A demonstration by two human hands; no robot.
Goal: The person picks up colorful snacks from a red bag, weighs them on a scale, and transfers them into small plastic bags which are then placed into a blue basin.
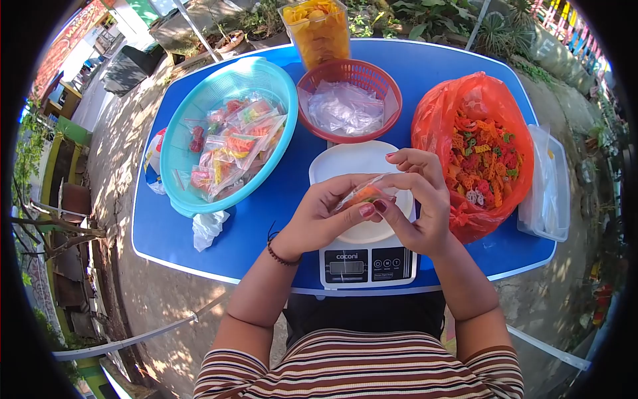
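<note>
Between my two hands is a small clear plastic bag point(364, 195) with orange and green snack pieces inside. My left hand point(329, 211) grips its left side, thumb in front. The thumb and fingers of my right hand point(419, 199) pinch its right end near the top. Both hands are above a white kitchen scale point(369, 266) that carries a white plate point(332, 161). To the right, an open red plastic bag point(435, 120) holds loose orange, red and green snacks point(482, 156). At the left, a turquoise basket point(179, 143) contains several filled small bags point(232, 149).
Behind the scale, a red basket point(389, 126) holds clear empty bags point(345, 106). A container of yellow chips point(318, 30) stands at the back of the blue table point(266, 233). A clear plastic box point(548, 186) sits at the right edge, and crumpled white plastic point(209, 229) lies near the turquoise basket.
</note>
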